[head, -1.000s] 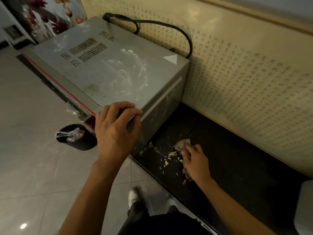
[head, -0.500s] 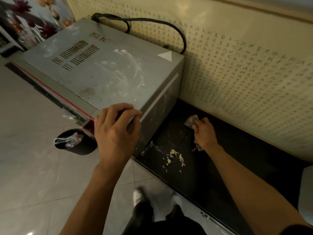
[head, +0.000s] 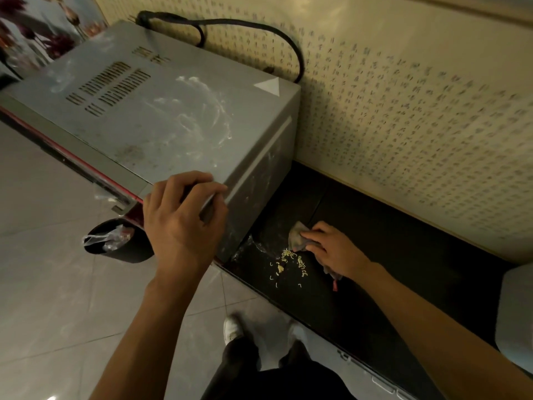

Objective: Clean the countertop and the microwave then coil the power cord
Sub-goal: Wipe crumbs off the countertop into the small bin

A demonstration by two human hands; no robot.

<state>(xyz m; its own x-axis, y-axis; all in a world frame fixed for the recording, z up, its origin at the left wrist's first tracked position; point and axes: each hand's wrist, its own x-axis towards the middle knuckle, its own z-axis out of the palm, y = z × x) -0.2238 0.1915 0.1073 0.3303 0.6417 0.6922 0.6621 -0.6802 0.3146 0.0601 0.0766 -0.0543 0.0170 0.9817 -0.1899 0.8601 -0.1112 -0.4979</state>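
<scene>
A grey microwave point(head: 150, 122), smeared white on top, is tilted up off the black countertop point(head: 389, 255). My left hand point(head: 181, 226) grips its near top corner, fingers curled over the edge. My right hand point(head: 334, 249) presses a grey cloth point(head: 298, 239) flat on the counter, right beside a small pile of yellow crumbs point(head: 288, 262). The black power cord point(head: 259, 33) loops behind the microwave, along the wall.
A black waste bin point(head: 121, 243) with a plastic bag in it stands on the tiled floor below the microwave's front. A pale appliance point(head: 516, 321) sits on the counter at the right edge. The patterned wall point(head: 418, 111) runs along the counter's back.
My right hand with the cloth went back toward the wall, then came forward again to the crumbs. My left hand keeps its hold on the microwave corner.
</scene>
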